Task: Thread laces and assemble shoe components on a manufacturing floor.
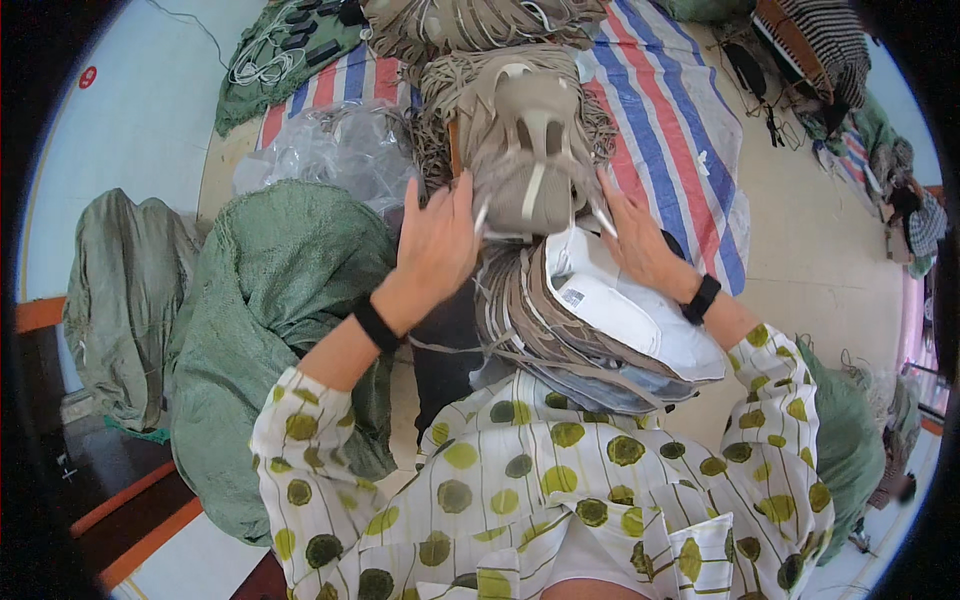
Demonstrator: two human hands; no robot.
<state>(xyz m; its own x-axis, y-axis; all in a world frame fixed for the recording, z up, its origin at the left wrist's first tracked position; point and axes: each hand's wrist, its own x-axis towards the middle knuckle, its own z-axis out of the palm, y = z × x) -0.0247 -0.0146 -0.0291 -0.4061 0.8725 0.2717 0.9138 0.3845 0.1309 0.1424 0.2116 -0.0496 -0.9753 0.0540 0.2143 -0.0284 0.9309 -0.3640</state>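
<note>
One shoe upper (541, 150) between fingers (462, 198)

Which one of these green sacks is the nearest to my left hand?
The large bulging sack beside your left forearm. All others are farther: the slimmer sack is by the wall, another sack past your right sleeve.

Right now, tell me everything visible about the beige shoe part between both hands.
The beige shoe part looks like fabric, with dark openings and a pale strip down its near end. Its length runs up the picture, between the left hand and right hand; blur hides whether they touch it.
</note>
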